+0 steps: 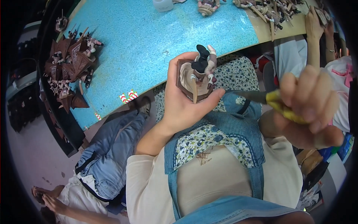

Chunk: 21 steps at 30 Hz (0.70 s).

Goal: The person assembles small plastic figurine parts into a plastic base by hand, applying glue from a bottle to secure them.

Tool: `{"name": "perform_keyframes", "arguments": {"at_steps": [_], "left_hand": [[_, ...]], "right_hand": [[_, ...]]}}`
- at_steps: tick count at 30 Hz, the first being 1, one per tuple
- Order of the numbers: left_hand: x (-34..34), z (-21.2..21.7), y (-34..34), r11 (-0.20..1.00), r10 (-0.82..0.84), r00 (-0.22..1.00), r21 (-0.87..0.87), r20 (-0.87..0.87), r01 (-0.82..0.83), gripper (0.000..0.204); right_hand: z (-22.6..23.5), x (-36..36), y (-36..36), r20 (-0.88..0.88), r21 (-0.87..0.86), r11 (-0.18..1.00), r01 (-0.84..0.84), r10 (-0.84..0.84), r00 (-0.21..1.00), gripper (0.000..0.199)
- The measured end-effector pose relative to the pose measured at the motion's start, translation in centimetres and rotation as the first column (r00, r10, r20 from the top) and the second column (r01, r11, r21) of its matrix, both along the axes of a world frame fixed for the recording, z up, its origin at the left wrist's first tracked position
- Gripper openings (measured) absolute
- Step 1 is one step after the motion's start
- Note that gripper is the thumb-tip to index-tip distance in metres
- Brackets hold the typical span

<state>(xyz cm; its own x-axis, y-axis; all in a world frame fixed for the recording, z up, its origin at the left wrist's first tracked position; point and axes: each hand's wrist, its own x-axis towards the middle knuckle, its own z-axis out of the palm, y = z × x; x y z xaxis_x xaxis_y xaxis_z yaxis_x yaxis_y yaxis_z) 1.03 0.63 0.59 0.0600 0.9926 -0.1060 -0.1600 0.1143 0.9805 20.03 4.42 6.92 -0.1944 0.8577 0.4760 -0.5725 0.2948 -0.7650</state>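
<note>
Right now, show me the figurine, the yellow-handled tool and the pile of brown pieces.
figurine (201,69), head view, on its dark hat
tool (278,102), head view, on the yellow handle
brown pieces (71,59), head view, middle of the pile

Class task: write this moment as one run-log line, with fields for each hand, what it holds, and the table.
left hand: grips brown figurine | right hand: holds yellow-handled tool, tip near figurine | blue table: more figurine parts

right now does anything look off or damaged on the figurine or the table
Nothing stands out. The left hand holds the brown-based figurine upright; the right hand holds a yellow-handled tool beside it. Finished pieces lie in a loose heap on the blue table.
</note>
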Motion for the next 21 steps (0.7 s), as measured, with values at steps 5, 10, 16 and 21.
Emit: {"name": "perform_keyframes", "arguments": {"at_steps": [5,10,16,21], "left_hand": [[0.5,0.1,-0.1,0.994,-0.082,0.989,-0.067,0.124,0.09,0.075],[1.2,0.7,-0.1,0.988,-0.048,0.983,-0.135,0.179,0.073,0.074],[0.4,0.9,-0.2,0.968,-0.096,0.978,-0.212,0.184,0.135,0.072],[-0.2,0.7,0.0,0.958,-0.246,0.964,-0.126,0.098,0.257,0.068]], "right_hand": [[0.6,-2.5,-1.3,-0.292,-0.072,0.997,0.041,-0.06,0.955,0.038],[-0.1,-3.3,-1.6,-0.095,0.09,0.996,0.015,-0.007,0.995,0.044],[-0.5,-2.8,-1.3,-0.069,0.175,0.984,-0.019,0.031,0.997,0.035],[2.3,2.1,2.7,0.749,0.29,0.922,-0.258,-0.051,0.661,0.035]]}}
